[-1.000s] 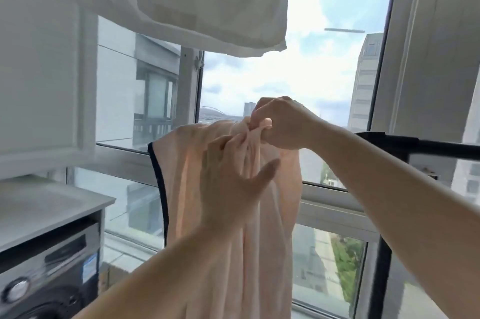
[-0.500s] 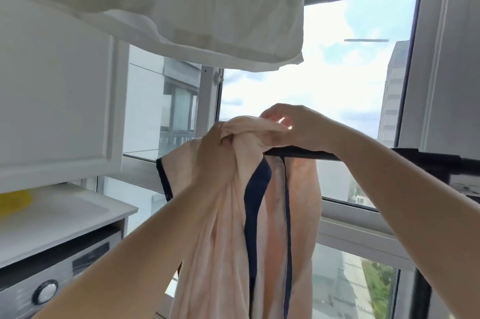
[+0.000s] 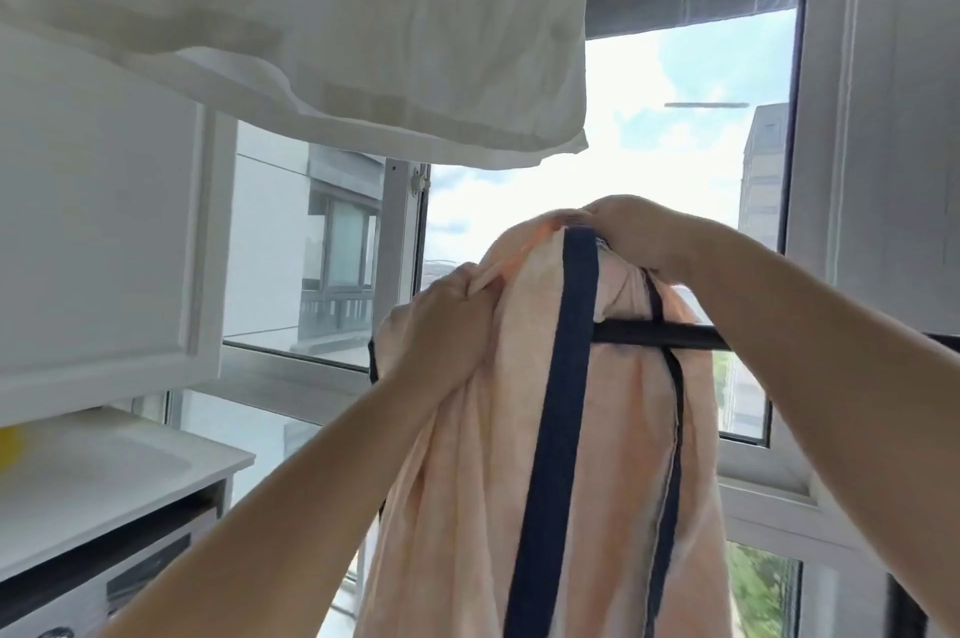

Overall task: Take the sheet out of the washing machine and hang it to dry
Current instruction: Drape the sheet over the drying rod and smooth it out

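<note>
A pale peach sheet (image 3: 467,455) with dark navy trim hangs bunched in front of me, draped around a black horizontal rail (image 3: 670,335). My left hand (image 3: 441,320) grips a fold of the sheet at its upper left. My right hand (image 3: 634,232) pinches the top of the sheet beside the navy band, lifted above the rail. The washing machine (image 3: 93,596) shows at the lower left, only its top front edge in view.
A white cloth (image 3: 311,29) hangs overhead across the upper left. A white cabinet (image 3: 93,232) and a white counter (image 3: 104,481) stand on the left. Window frames (image 3: 831,169) lie straight ahead, and the rack's black upright (image 3: 904,611) is at the lower right.
Both hands have raised the sheet's top above the rail. The left hand has slid down and to the left along the fabric, spreading it, and the wide navy band now faces me.
</note>
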